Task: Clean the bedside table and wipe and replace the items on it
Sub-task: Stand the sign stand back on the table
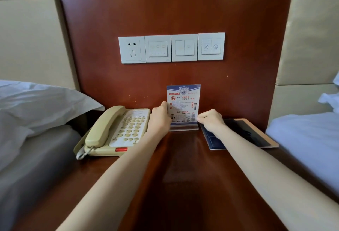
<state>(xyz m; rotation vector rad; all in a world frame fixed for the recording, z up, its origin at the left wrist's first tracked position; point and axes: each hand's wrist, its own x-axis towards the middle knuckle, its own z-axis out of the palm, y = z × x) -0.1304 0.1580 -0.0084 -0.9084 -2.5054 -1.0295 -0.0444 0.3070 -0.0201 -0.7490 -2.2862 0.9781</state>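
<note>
While both hands are on it, the sign card [184, 100] stands upright between them, at the back of the surface [183, 172] and close to the wood back panel [183, 10].

Left hand [160, 116]: fingers curled round the card's left edge, gripping it about mid-height. Right hand [211, 120]: fingers curled, tips at the card's lower right corner, just above the clear base [184, 127]. Looks like a pinch on that corner, but the contact is small in this view, so not fully sure. Neither hand is spread wide; both are narrow and closed on the card.

The base sits flat on the surface and the card is not visibly tilted. Print faces the camera; text is too small to read.

Around the hands:
- Beige phone [117, 129] just left of the left hand, handset on its cradle, red tab at the near edge. Left wrist is beside the keypad; can't tell if they touch.
- Dark folder [244, 131] lies flat under and to the right of the right wrist, angled on the surface.
- Four white switch plates [171, 48] in a row on the back panel, well above the hands; the leftmost is a socket.
- White pillow [36, 102] far left of the left hand, beyond the phone.
- Bed [308, 139] with white sheet far right of the right hand.
</note>
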